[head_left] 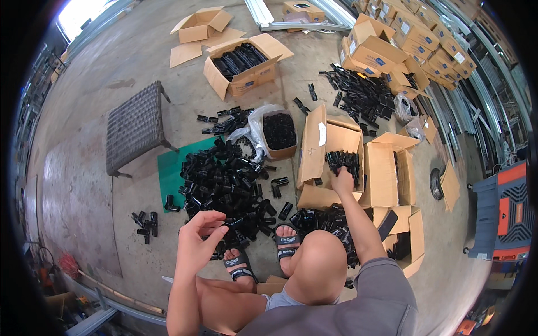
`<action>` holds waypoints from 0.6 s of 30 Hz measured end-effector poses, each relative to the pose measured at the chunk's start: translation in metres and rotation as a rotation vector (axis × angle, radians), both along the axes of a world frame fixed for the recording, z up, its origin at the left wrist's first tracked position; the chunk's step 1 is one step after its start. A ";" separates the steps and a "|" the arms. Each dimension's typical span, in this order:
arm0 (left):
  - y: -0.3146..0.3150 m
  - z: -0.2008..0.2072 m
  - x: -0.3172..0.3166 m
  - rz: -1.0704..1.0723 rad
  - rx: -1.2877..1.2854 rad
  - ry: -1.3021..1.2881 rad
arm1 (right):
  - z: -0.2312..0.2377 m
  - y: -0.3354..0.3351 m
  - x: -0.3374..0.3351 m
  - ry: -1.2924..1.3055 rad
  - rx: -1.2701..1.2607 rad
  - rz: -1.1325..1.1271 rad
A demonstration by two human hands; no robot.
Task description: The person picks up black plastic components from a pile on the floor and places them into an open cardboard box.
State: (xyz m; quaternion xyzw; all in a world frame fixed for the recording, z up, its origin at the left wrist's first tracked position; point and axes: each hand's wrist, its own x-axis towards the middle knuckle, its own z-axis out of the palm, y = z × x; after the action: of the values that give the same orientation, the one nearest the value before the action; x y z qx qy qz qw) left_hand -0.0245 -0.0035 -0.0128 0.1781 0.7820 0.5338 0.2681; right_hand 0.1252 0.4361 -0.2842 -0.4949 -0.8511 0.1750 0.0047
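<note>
Concrete floor point(140, 73) spreads across a storeroom, with a woven stool point(131, 126) to the left and stacked cartons point(417, 33) at the upper right. From the head view, the right hand point(343, 180) reaches down into an open carton point(344, 137), its fingers at a row of black fittings point(342, 159); whether they grip one or only press on the row, I cannot tell. The left hand point(196, 232) is raised over a loose heap of fittings point(216, 173), thumb and fingers curled toward each other; whether a piece is between them is also unclear.

Good work here likely means turning each piece the same way before it goes in, seating it snugly against its neighbour, and steadying the row with the fingertips so that nothing tips. Keeping the front flap point(325, 197) folded outward should leave the wrist a free path.
</note>
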 end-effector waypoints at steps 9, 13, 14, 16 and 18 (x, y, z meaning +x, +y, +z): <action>0.010 -0.001 0.001 -0.054 0.018 -0.011 | -0.080 0.023 -0.035 0.271 -0.090 0.274; 0.003 0.004 0.001 -0.041 -0.009 0.007 | -0.093 0.019 -0.041 0.095 -0.008 0.220; 0.006 0.003 0.000 -0.054 0.013 0.006 | -0.098 0.029 -0.034 0.103 -0.013 0.191; 0.001 0.003 0.000 -0.051 0.008 0.012 | -0.097 0.021 -0.041 0.292 -0.098 0.315; -0.018 0.005 0.003 0.000 -0.044 0.021 | -0.091 -0.030 -0.065 0.400 -0.111 0.424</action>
State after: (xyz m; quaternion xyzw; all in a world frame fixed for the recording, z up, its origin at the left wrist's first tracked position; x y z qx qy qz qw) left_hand -0.0211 -0.0217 -0.0078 0.1777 0.7964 0.5144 0.2640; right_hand 0.0602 0.4063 -0.3756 -0.2613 -0.9069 0.3123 0.1088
